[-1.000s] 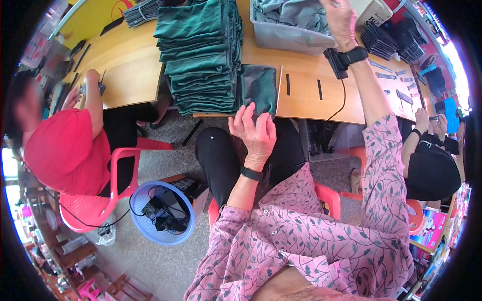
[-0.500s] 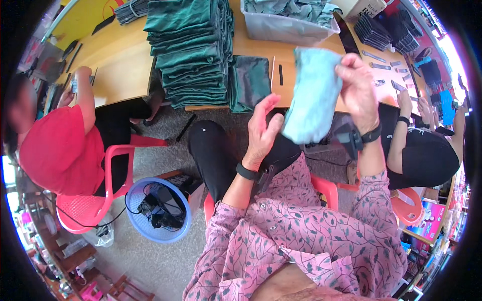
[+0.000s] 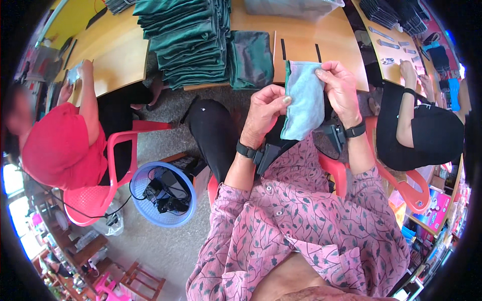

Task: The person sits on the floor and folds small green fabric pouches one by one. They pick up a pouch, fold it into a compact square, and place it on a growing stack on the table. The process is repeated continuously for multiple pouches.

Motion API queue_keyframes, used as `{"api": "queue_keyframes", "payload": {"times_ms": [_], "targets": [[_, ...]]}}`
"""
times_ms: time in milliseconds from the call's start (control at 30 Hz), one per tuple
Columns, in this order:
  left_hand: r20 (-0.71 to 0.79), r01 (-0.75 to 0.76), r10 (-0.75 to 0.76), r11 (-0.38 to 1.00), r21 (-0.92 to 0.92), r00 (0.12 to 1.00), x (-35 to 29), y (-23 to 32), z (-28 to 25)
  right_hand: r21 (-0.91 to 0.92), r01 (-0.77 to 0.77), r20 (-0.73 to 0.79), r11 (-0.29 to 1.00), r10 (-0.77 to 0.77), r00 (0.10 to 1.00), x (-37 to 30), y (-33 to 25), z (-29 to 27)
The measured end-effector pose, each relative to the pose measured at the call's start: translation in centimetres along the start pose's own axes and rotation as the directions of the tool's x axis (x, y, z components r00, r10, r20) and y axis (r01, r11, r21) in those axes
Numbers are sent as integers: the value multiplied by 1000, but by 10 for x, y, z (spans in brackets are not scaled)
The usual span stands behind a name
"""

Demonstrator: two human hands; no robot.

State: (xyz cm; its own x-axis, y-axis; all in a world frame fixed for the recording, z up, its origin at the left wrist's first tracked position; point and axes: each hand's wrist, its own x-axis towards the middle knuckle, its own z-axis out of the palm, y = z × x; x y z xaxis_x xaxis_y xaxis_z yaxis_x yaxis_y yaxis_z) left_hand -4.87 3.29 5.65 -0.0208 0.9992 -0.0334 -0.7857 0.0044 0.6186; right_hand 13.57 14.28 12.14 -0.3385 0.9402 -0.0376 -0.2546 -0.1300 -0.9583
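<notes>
Pinching with thumb against finger, the left hand [image 3: 263, 113] is clamped on the left edge of a pale blue-grey cloth piece [image 3: 305, 100]; the right hand [image 3: 343, 93] grips its upper right corner likewise, seemingly to keep it spread. The piece is held on the near side of the tall green stack [image 3: 183, 47], off to its right. It looks soft, roughly rectangular and slightly rumpled, dark green showing along its left edge. Just right of the stack lies a smooth green fabric piece [image 3: 251, 61], probably placed there for easy reach.
</notes>
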Motion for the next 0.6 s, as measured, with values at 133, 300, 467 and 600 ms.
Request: {"api": "queue_keyframes", "payload": {"times_ms": [133, 300, 467, 600], "targets": [[-67, 33, -38, 997, -77, 997, 4, -9, -1, -636, 343, 20, 691, -430, 903, -8, 6, 11], [-146, 17, -31, 995, -97, 989, 5, -15, -1, -728, 370, 132, 577, -411, 902, -46, 1, 32], [-219, 10, -5, 1000, 20, 976, 6, -19, 3, -693, 291, 145, 660, -268, 953, -66, 19, 41], [-230, 10, 30, 985, 170, 973, 2, -20, 13, -694, 286, 137, 661, -268, 954, -65, 31, 33]]}}
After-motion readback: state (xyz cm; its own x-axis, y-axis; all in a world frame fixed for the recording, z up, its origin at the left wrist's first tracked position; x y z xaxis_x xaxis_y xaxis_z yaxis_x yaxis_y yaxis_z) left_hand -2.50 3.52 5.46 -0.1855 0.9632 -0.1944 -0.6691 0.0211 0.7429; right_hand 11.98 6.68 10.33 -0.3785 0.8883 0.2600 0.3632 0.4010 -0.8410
